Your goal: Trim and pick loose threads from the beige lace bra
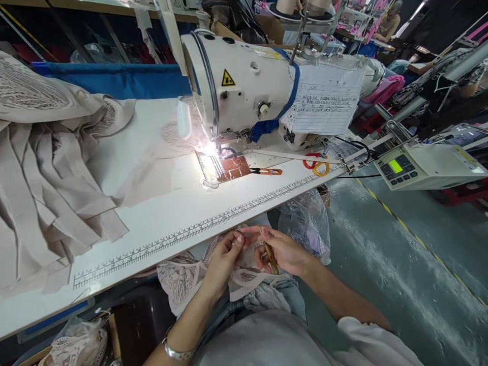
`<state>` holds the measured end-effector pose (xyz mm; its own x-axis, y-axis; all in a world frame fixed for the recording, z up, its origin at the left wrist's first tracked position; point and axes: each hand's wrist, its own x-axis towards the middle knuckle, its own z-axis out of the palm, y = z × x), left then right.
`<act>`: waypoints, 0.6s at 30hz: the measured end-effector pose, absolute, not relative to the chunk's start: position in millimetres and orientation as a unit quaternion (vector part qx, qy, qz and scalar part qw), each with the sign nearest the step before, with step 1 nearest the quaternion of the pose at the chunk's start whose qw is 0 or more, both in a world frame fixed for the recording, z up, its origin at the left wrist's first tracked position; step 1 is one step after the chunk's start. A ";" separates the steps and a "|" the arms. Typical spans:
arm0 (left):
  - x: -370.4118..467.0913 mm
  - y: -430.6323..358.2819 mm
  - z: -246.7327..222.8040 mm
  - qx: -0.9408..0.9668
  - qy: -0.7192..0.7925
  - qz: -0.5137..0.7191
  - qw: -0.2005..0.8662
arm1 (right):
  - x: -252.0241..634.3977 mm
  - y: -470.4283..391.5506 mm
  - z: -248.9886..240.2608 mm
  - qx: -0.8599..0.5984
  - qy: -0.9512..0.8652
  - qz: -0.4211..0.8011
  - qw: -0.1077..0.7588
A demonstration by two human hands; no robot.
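Note:
Over the lap, just below the table's front edge, my left hand [227,254] pinches an edge of beige lace fabric [181,279]. Close on its right, my right hand [280,249] has its fingers curled round a small tool with a brownish-yellow handle [270,258]. The fingertips of both hands nearly meet at the fabric. What exactly lies between the right fingertips is too small to make out. The lace piece hangs down over my lap on both sides of my left wrist.
A white sewing machine [244,81] with a lit needle area stands on the white table [160,218]. Beige straps [34,198] are piled left. Orange snips [267,172], scissors [321,168] and a control box [427,165] are to the right. A person [389,23] sits far back.

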<state>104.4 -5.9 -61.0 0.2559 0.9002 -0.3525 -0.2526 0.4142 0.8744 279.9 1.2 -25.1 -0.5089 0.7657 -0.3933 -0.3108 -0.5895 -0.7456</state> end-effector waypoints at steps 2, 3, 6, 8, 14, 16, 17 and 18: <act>109.2 -5.3 -59.8 0.355 0.450 0.415 0.706 | 279.4 -0.8 -24.4 -0.377 -0.315 0.808 0.324; 111.3 -5.5 -59.2 0.364 0.454 0.417 0.698 | 279.6 -1.7 -24.4 -0.381 -0.316 0.808 0.318; 116.9 -6.3 -60.1 0.408 0.480 0.412 0.658 | 281.3 -3.8 -26.1 -0.396 -0.318 0.808 0.298; 120.6 -6.7 -62.7 0.414 0.483 0.405 0.656 | 282.0 -5.4 -28.7 -0.407 -0.326 0.804 0.285; 126.4 -6.6 -67.5 0.383 0.450 0.399 0.701 | 285.9 -7.9 -35.1 -0.423 -0.378 0.794 0.219; 121.1 -5.9 -66.0 0.369 0.455 0.414 0.697 | 294.6 -5.5 -35.0 -0.436 -0.415 0.774 0.197; 117.1 -5.5 -64.8 0.358 0.457 0.425 0.694 | 300.8 -3.7 -34.7 -0.447 -0.447 0.751 0.191; 112.8 -5.1 -63.5 0.344 0.458 0.437 0.694 | 307.7 -2.1 -34.6 -0.465 -0.486 0.716 0.189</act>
